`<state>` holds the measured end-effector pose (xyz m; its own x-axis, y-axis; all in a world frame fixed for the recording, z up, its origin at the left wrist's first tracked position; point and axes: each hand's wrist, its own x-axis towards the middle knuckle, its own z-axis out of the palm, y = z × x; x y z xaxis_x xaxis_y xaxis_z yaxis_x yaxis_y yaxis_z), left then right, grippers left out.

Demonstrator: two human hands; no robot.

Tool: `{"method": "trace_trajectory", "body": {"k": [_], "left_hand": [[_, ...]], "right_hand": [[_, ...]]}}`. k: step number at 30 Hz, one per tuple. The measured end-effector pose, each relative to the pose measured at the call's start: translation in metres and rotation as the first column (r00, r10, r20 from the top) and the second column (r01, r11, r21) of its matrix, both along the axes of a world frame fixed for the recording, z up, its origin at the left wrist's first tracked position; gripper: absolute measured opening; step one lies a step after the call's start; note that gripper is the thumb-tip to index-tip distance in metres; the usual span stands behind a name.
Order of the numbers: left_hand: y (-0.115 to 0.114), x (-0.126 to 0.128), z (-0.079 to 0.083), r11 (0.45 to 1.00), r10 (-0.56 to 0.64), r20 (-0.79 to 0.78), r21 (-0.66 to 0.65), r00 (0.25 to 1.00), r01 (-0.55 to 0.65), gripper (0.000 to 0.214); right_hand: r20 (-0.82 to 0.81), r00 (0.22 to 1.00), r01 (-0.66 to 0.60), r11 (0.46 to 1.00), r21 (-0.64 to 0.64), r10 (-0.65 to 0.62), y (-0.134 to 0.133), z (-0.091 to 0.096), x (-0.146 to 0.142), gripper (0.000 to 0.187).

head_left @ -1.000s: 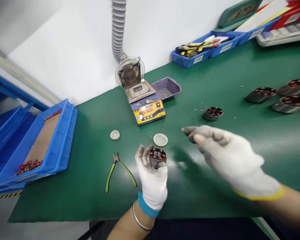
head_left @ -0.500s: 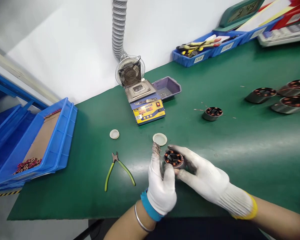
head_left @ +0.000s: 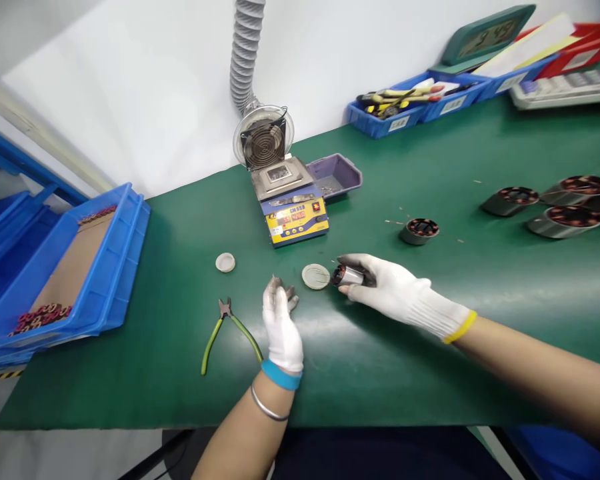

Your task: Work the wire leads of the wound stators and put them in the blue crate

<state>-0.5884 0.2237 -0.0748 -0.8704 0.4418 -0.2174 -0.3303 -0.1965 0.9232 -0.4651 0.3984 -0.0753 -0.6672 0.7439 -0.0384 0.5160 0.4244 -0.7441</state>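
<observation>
Right white-gloved hand [head_left: 394, 288]: silver metal cylinder [head_left: 351, 275] is being held tilted.
Left white-gloved hand [head_left: 283, 330]: being held nearer green worktop's [head_left: 370, 387] front edge; grip cannot be told.

the one camera sits on the person's head and looks forward and down over the bench [head_left: 170, 300]. it is near the work: the arm of the left hand [head_left: 283, 323] enters the frame at 7 o'clock, that of the right hand [head_left: 393, 288] at 4, dark clothing [head_left: 380, 457] at 5. the wide view reaches the wall [head_left: 170, 80] at 11, a clock [head_left: 490, 41] between 1 and 2, a tray [head_left: 125, 263] at 9. the bench's back edge slants up rightward, so the camera faces the wall at an angle.
</observation>
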Motion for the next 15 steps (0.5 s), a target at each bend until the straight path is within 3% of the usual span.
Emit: {"method": "trace_trajectory", "body": {"k": [6, 8, 10, 11, 13, 15], "left_hand": [[0.004, -0.012, -0.004, 0.999, 0.024, 0.013, 0.031, 1.0, -0.024, 0.042], [0.004, -0.011, -0.003, 1.0, 0.015, 0.007, 0.022, 1.0, -0.015, 0.042], [0.004, -0.009, -0.003, 1.0, 0.006, 0.007, 0.017, 1.0, -0.006, 0.043], [0.004, -0.009, -0.003, 1.0, 0.0, 0.007, 0.016, 1.0, -0.001, 0.043], [0.005, -0.009, -0.003, 1.0, -0.005, 0.007, 0.013, 1.0, 0.005, 0.043], [0.007, -0.01, -0.003, 1.0, 0.001, 0.006, 0.007, 1.0, -0.001, 0.045]], "right_hand": [[0.224, 0.973, 0.051, 0.998, 0.044, -0.06, -0.004, 0.011, -0.012, 0.056], [0.2, 0.977, 0.078, 0.997, 0.007, -0.078, -0.006, 0.015, -0.012, 0.058], [0.059, 0.996, 0.07, 0.997, -0.025, -0.069, -0.004, 0.018, -0.011, 0.061], [-0.019, 0.998, 0.057, 0.998, 0.011, -0.057, -0.002, 0.02, -0.01, 0.062], [-0.062, 0.998, 0.002, 0.976, 0.216, 0.012, 0.003, 0.026, -0.009, 0.057], [0.086, 0.988, -0.155, 0.862, 0.483, 0.13, 0.008, 0.034, -0.012, 0.048]]}}
